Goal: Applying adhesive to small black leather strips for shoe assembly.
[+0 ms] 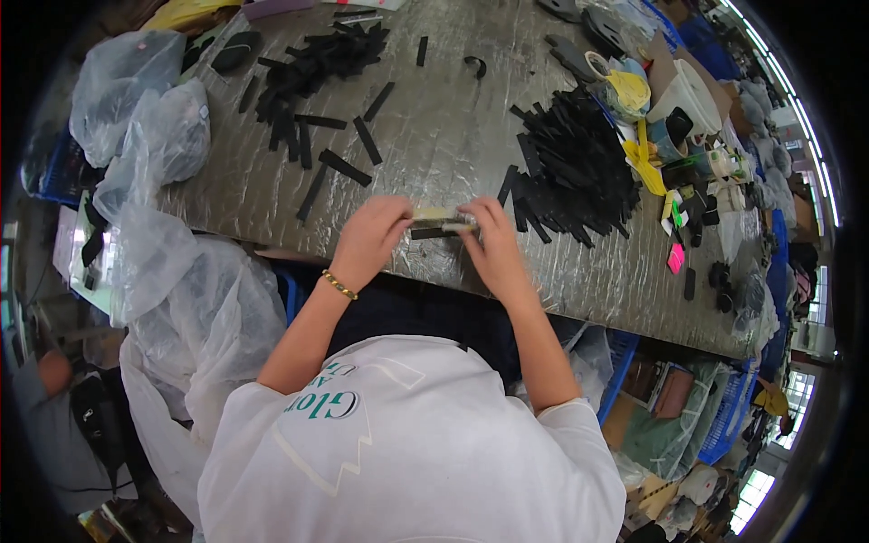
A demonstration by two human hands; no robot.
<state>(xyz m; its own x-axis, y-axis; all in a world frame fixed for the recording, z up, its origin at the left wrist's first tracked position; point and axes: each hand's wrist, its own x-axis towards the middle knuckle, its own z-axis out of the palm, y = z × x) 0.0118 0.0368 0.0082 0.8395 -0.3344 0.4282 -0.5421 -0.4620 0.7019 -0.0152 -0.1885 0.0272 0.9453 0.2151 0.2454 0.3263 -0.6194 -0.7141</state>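
At the table's near edge, my left hand (pixel 369 233) and my right hand (pixel 494 242) face each other, fingers bent and pinched. Between them they hold a short pale yellowish strip (pixel 429 214), its ends hidden by the fingertips. A short black strip (pixel 429 233) shows just below it, also between the hands; whether the two are joined I cannot tell. Right of my right hand lies a large heap of black strips (pixel 575 163). Beyond my left hand, loose black strips (pixel 345 168) lie scattered, with another pile of black strips (pixel 317 68) farther back.
Shiny wrinkled film covers the table (pixel 434 127). Clear plastic bags (pixel 136 109) crowd the left side. Along the right stand a white tub (pixel 690 90), a yellow ribbon-like piece (pixel 644 161), tape rolls and a pink tag (pixel 676 259). Blue crates (pixel 730 412) sit below the right edge.
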